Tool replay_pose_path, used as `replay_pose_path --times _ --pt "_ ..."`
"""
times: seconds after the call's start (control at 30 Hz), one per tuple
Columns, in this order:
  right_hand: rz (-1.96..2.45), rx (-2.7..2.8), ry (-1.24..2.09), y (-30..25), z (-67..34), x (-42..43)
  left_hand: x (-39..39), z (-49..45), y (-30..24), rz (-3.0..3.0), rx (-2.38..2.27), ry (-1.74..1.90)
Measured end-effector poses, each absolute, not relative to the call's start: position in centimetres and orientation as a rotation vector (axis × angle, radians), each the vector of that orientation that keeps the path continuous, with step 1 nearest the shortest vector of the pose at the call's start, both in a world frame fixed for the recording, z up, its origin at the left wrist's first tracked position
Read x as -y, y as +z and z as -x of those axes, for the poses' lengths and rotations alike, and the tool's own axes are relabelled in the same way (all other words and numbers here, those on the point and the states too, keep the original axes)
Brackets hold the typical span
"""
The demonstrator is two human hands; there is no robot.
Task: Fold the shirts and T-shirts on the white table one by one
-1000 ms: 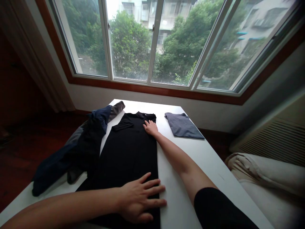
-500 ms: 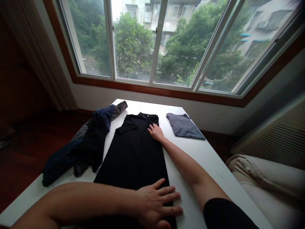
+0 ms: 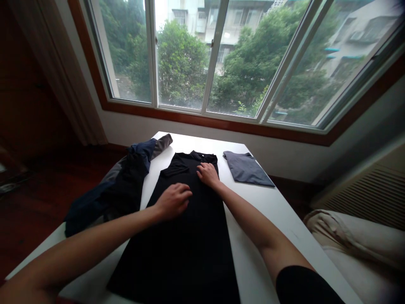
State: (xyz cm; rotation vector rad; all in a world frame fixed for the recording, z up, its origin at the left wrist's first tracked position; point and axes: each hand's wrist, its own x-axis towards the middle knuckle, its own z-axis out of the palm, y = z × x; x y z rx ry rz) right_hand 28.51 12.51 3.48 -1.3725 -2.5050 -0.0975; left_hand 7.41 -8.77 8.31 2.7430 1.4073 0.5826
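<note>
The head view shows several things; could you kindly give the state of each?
Black shirt, spread out lengthwise
Grey garment, folded flat
Clothes pile, rumpled
Left hand, fingers curled over the black shirt; contact unclear
Right hand, resting on the black shirt near its collar
Window, seemingly shut
Curtain, drawn to one side
Pale fabric, bundled

My black shirt lies flat and mostly smooth along the surface, stretched lengthwise away from me. Its collar is at the far end, with a small pale label inside. One short sleeve lies folded inward, on my left. The body spreads wider toward me, its right edge running straight, and under my right fingers it stays flat near the collar.
</note>
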Motion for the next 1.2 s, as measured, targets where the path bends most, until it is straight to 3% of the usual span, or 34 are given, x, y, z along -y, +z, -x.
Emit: replay_pose_path --times 0.1,0.23,0.5,0.73,1.03,1.2 --pt "1.355 2.536 0.131 4.1 -25.4 -13.5 3.5 -2.2 8.0 -2.450 -1.992 0.510" --pt "1.226 2.533 0.143 3.9 -21.3 -15.7 -0.7 2.0 6.3 -2.188 -2.330 0.365" --pt "1.344 2.453 0.430 3.7 -14.5 -21.0 -3.5 3.3 4.3 -2.099 -2.318 0.470" --pt "1.381 2.460 0.364 3.1 -11.7 -24.0 -3.3 3.8 3.2 -2.124 -2.241 0.698" --pt "1.371 2.507 0.281 3.4 -9.1 -24.9 -3.1 3.8 3.4 -2.014 -2.319 0.595" --pt "1.396 2.503 0.207 4.0 -8.7 -24.1 -3.2 4.2 2.9 -2.109 -2.295 0.762"
